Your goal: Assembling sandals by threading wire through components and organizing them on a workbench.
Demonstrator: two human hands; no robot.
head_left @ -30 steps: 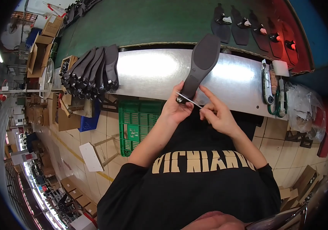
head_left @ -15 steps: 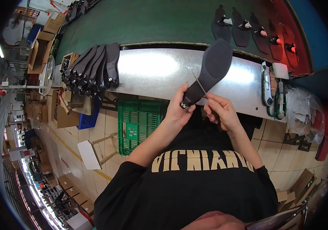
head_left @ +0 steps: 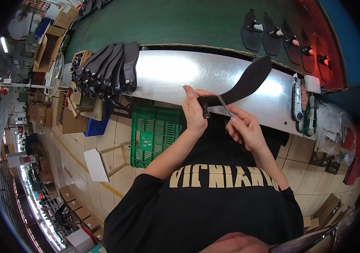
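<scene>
Counter: shiny metal counter (head_left: 167,74) just beyond my hands.
Left hand (head_left: 194,111): clamped on dark shoe sole (head_left: 247,82).
Right hand (head_left: 243,128): pinching thin strip (head_left: 223,105) against it.

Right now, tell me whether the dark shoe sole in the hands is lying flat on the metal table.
No: the dark shoe sole is held up above the metal table, gripped at its heel end by the left hand.

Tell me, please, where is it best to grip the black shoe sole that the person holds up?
Probably at its narrow heel end, from the left, where the left hand pinches the black shoe sole now; the wide front end points up-right, free.
</scene>
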